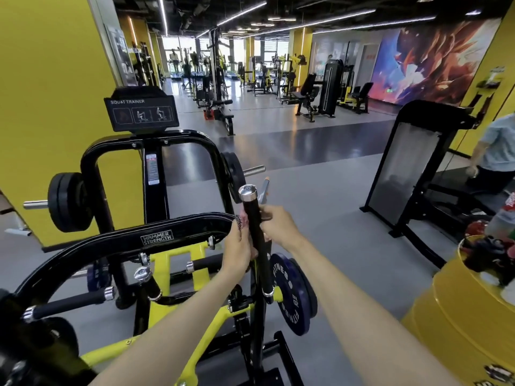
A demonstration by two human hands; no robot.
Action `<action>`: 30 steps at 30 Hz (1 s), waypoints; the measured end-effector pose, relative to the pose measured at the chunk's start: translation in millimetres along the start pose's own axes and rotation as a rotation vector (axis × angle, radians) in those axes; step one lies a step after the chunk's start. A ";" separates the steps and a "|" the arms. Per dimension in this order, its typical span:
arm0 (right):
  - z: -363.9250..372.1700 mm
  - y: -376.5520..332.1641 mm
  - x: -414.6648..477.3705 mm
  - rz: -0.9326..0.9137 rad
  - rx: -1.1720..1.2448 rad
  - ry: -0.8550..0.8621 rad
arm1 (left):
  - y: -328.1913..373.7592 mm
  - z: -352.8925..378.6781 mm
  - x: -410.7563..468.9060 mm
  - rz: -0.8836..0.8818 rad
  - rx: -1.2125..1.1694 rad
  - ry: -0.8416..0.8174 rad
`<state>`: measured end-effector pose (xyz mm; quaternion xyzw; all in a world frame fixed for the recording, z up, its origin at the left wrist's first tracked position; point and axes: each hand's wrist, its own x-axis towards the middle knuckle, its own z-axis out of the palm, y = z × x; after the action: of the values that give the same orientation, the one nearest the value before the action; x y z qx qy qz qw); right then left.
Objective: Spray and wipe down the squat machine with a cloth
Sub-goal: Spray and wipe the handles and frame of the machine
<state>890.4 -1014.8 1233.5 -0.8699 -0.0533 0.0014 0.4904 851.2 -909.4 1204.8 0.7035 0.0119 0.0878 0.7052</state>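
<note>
The squat machine is black with yellow lower bars and carries a "SQUAT TRAINER" placard. Its upright black handle with a chrome cap rises in the centre. My left hand presses a pink patterned cloth against the left side of this handle. My right hand is just right of the handle, closed around a spray bottle. Only the bottle's grey trigger head with an orange tip shows above the hand.
A blue weight plate hangs low beside the handle, and black plates sit on the far horns. A yellow drum with objects on top stands at right. Another black machine and a person are at far right.
</note>
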 end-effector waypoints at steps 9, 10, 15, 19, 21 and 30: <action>-2.9 -3.3 4.6 -0.071 0.083 0.062 | 36.5 11.6 2.5 0.204 0.189 0.374; -2.1 -2.3 6.0 -0.068 0.097 0.076 | 34.5 15.6 3.9 0.221 0.239 0.390; -2.9 -1.0 5.0 -0.068 0.125 0.065 | -11.8 22.2 -0.2 0.196 0.331 0.291; -0.8 7.1 1.3 -0.106 0.172 0.027 | -48.8 23.4 -1.1 0.201 0.358 0.233; 1.4 11.2 0.1 -0.139 0.122 0.000 | -59.6 26.4 -3.2 0.167 0.394 0.244; 0.0 15.3 11.9 -0.234 -0.058 -0.023 | -133.7 34.8 -8.3 0.157 0.519 0.139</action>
<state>903.7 -1021.5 1221.0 -0.8714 -0.1603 -0.0476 0.4613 862.3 -944.3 1071.3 0.8516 0.0276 0.1843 0.4900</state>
